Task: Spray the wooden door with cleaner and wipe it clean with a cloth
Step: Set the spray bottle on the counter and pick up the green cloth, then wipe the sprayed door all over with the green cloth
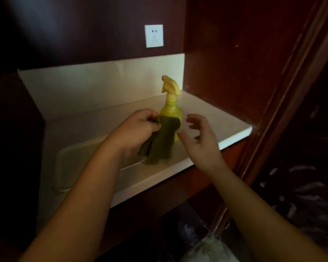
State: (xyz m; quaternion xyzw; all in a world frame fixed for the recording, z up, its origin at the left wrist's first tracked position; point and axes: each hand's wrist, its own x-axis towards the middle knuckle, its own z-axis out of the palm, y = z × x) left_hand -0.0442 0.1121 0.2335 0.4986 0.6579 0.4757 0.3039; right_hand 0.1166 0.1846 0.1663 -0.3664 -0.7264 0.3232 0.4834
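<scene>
On the white table [206, 118], left hand [138, 127] holds green cloth [162, 140]; right hand [201, 137] spread wide, just beside yellow spray bottle [171, 108].

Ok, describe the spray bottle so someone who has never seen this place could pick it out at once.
Find the white countertop set in the dark wooden alcove, below the white wall socket. Toward its right side stands the spray bottle, upright, just behind the dark green cloth that the left hand grips. It is the only bottle there: yellow-green body, yellow trigger head.
</scene>
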